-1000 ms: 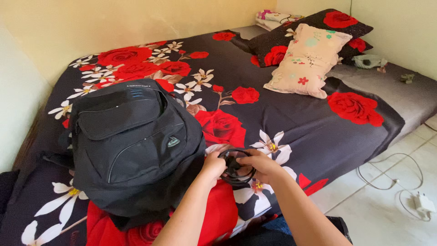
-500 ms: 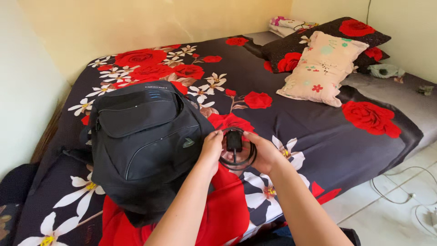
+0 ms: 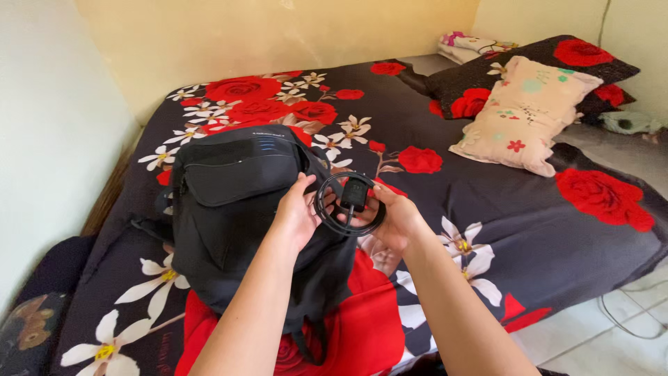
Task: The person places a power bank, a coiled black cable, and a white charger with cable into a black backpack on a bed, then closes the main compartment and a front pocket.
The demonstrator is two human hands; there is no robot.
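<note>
Head view, one moment, bedroom.

Held item: coiled black cable (image 3: pixel 350 205) wound into a ring, with a small black plug block at its middle. It is up off the bed, between both hands, just right of the backpack's top.

Left hand (image 3: pixel 296 212): fingers curled on the left rim of the coil, palm lying against the backpack.

Right hand (image 3: pixel 393 217): cupped under the right and lower rim of the coil, thumb on top; grip narrow, closed on the cable.

Backpack (image 3: pixel 233 209): black, lying on the near left part of the bed, front pocket facing up. Whether any zip is open cannot be told.

Bed cover (image 3: pixel 487 188): dark with red roses and white flowers, spread over the mattress.

Pillows: pale flowered pillow (image 3: pixel 529 115) far right, resting on a dark rose-print pillow (image 3: pixel 557 59) behind it.

Floor (image 3: pixel 612 334): pale tiles near right, thin white cord lying on them.

Risk, as judged: the coil looks unbound, held only at its rim; a loosened grip on either side could let the loops spring apart and tangle, or the plug block swing loose and catch on the backpack.
</note>
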